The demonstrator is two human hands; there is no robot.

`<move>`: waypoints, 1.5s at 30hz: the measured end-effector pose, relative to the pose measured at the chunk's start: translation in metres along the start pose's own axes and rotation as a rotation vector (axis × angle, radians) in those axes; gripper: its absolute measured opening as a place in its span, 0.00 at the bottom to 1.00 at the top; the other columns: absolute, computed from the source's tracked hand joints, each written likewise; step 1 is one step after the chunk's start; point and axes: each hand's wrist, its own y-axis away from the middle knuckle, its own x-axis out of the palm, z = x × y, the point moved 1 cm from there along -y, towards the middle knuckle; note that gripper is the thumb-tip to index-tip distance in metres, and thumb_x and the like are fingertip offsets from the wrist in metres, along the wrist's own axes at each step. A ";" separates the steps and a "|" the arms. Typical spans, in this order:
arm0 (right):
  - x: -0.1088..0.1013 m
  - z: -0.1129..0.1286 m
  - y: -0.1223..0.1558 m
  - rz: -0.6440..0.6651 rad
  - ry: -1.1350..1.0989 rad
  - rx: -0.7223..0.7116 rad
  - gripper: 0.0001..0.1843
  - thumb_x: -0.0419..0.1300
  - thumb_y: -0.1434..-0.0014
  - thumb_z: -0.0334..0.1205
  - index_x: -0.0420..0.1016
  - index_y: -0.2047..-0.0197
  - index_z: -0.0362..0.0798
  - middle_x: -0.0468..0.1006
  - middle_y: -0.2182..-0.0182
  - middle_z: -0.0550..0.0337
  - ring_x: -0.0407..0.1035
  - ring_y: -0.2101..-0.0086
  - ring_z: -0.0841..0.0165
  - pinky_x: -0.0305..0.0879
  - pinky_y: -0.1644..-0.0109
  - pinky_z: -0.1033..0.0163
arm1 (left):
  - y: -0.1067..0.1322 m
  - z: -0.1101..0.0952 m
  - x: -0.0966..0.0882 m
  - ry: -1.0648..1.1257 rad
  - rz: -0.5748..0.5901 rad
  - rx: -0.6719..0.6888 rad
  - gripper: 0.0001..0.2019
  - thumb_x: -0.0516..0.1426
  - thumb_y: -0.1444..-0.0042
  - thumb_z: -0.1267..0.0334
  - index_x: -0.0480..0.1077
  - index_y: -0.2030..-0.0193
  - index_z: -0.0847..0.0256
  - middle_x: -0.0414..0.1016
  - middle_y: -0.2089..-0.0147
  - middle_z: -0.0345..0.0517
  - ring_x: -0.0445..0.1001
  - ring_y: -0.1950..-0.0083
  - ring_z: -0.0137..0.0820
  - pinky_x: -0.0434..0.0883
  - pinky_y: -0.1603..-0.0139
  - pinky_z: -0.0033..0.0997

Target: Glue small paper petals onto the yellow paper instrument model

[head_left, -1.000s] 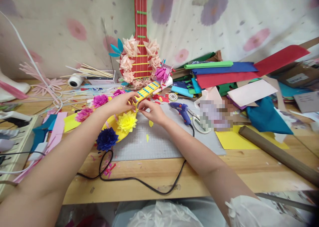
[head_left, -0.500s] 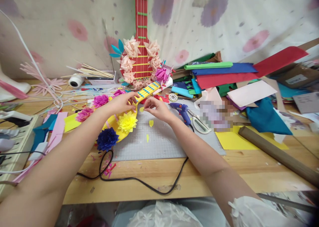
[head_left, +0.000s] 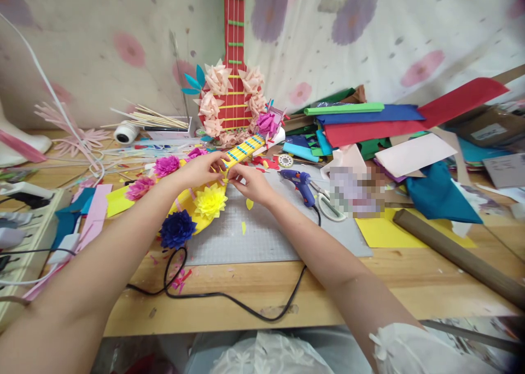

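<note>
A yellow paper guitar (head_left: pixel 197 226) lies tilted on the grey cutting mat (head_left: pixel 262 243), its neck with blue frets pointing to the far right. My left hand (head_left: pixel 207 169) rests over the body where the neck begins, its fingers bent round the guitar. Close beside it, my right hand (head_left: pixel 248 181) is pinched at the guitar's edge, with a small yellow paper piece at its fingertips, partly hidden. A yellow paper flower (head_left: pixel 210 200), a dark blue flower (head_left: pixel 178 229) and magenta flowers (head_left: pixel 166 166) decorate the body.
Right of my right hand lie a blue glue gun (head_left: pixel 298 183) and scissors (head_left: pixel 330 207). Its black cable (head_left: pixel 229 294) loops along the table's front. A red paper guitar (head_left: pixel 233 109) stands behind. Coloured paper (head_left: pixel 369 117) is piled at the right, a power strip (head_left: pixel 28 237) sits left.
My right hand has moved left, up to the guitar's edge beside my left hand, and the small yellow piece has moved with it. My left hand stays in place.
</note>
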 end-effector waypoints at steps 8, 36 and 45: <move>0.006 -0.005 -0.002 -0.003 0.045 0.023 0.05 0.53 0.47 0.30 0.65 0.66 0.49 0.72 0.69 0.62 0.67 0.68 0.71 0.61 0.63 0.66 | -0.001 0.006 0.000 0.025 -0.009 0.023 0.22 0.55 0.52 0.65 0.60 0.49 0.55 0.72 0.59 0.45 0.75 0.66 0.31 0.69 0.77 0.25; 0.014 -0.008 0.001 -0.078 0.033 0.089 0.07 0.57 0.47 0.36 0.61 0.64 0.50 0.74 0.66 0.59 0.70 0.66 0.69 0.64 0.61 0.63 | 0.007 0.003 0.007 -0.193 -0.053 0.188 0.28 0.56 0.54 0.65 0.55 0.45 0.59 0.71 0.56 0.45 0.73 0.58 0.31 0.69 0.58 0.31; 0.016 -0.012 0.000 -0.076 0.037 0.119 0.09 0.58 0.47 0.38 0.61 0.63 0.49 0.75 0.66 0.60 0.70 0.66 0.70 0.64 0.62 0.65 | 0.002 0.007 0.006 -0.268 -0.062 0.195 0.27 0.54 0.54 0.68 0.56 0.45 0.58 0.72 0.57 0.45 0.73 0.57 0.33 0.68 0.58 0.32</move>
